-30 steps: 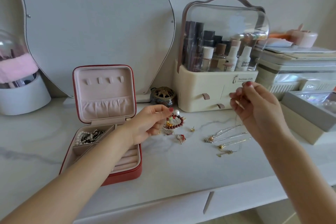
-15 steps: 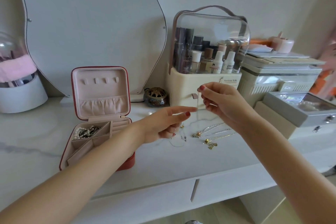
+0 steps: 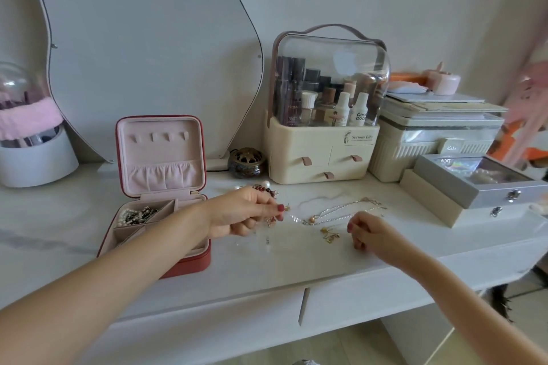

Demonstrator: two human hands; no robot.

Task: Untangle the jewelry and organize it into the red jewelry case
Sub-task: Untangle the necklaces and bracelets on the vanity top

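Two hands reach over loose jewelry beside the open red jewelry case.

The red jewelry case (image 3: 166, 187) sits open at the left of the white counter (image 3: 296, 261), lid upright, with a heap of pearls and dark beads (image 3: 135, 215) in its rear-left compartment. The left hand (image 3: 244, 213) stretches past the case, thumb and forefinger pinched together on what looks like a thin clear strand, though it is too fine to be sure. Behind that hand lies a red bead bracelet (image 3: 264, 188) with a white pearl beside it. The right hand (image 3: 372, 234) rests near the counter's front with its fingers curled inward; whether they grip anything cannot be told. Between the hands lie silver chain necklaces (image 3: 341, 212) and a small gold piece (image 3: 327, 234), just left of the right hand.
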